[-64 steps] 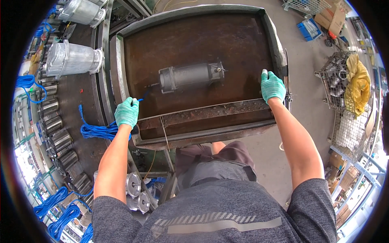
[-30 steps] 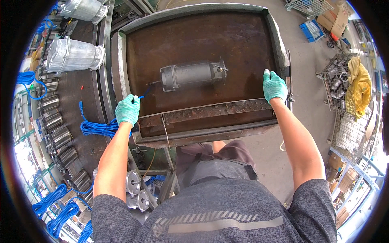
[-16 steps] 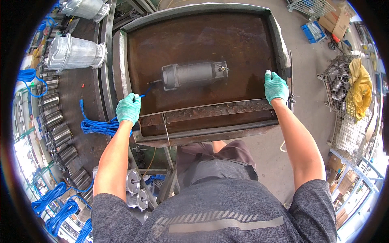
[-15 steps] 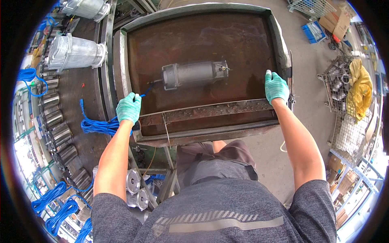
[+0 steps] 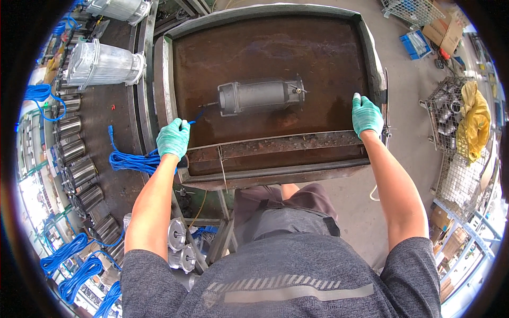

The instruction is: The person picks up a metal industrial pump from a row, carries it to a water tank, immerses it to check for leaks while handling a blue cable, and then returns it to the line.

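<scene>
A grey metal motor or pump housing (image 5: 260, 97) lies on its side under brownish water in a rectangular metal tank (image 5: 166, 79). Blue cable (image 5: 132, 162) lies coiled on the bench to the left. Its line passes under my left hand (image 5: 173, 139) and reappears by the thumb, leading toward the housing's left end. That green-gloved hand is closed at the tank's left rim, around the cable. At the right rim, my right hand (image 5: 367, 115), gloved the same way, has its fingers curled over the edge; part of its grip is hidden.
Silvery housings (image 5: 106, 63) stand on the left bench, above a row of metal cylinders (image 5: 79, 174). More blue cable coils (image 5: 79, 281) hang at lower left. To the right are a wire cage (image 5: 445, 114) with yellow cloth (image 5: 473, 122) and a blue crate (image 5: 415, 44).
The whole scene has shifted slightly to the right in view. Both hands keep their places on the tank's rims. The submerged housing shows no clear movement within the tank.
</scene>
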### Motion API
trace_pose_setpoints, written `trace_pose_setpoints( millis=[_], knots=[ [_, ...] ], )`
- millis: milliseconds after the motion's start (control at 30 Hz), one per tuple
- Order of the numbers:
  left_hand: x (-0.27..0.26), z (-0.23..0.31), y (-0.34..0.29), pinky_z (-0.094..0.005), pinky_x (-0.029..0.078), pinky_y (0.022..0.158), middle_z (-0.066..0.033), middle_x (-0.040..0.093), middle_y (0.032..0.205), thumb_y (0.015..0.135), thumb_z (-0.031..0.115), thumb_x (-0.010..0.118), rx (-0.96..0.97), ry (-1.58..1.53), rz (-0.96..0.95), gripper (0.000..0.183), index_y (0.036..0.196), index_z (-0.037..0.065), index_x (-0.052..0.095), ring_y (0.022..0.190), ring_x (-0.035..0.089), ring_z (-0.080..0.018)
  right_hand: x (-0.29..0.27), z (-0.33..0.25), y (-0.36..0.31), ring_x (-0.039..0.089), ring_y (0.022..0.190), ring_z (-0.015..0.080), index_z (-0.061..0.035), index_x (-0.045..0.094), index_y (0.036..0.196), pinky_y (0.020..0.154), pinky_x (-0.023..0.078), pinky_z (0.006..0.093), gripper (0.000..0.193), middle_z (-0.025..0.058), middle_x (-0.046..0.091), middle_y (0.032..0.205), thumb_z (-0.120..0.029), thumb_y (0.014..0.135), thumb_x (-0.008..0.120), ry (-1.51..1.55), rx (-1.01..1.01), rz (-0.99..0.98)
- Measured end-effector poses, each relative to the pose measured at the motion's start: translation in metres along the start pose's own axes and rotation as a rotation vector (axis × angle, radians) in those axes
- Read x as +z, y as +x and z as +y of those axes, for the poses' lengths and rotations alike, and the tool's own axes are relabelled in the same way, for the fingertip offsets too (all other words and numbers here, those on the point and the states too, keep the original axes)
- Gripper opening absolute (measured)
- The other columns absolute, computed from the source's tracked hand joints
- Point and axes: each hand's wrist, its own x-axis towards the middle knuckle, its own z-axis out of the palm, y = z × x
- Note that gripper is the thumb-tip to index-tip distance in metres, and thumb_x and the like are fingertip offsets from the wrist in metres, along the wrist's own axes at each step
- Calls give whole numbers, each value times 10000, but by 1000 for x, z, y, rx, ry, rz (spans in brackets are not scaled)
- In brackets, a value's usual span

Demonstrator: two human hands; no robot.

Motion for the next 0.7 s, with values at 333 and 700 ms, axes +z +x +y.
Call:
trace_pose_setpoints(
  millis=[333, 700],
  knots=[
    [0, 0, -1, -549, 535, 794, -226, 715, 913, 1005, 407, 547, 8, 5, 19, 341, 974, 112, 717, 891, 676, -463, 0, 0, 1, 692, 1006, 441, -124, 716, 1087, 904, 537, 537, 534, 216, 736, 1075, -538, 1064, 380, -4, -2, -18],
    [0, 1, -1, -544, 528, 768, -223, 711, 887, 1015, 396, 544, 29, 2, 13, 343, 934, 96, 688, 864, 674, -460, -6, -4, -3, 699, 1007, 426, -116, 719, 1083, 908, 539, 522, 547, 216, 737, 1072, -541, 1064, 376, 12, 9, -10]
  ],
)
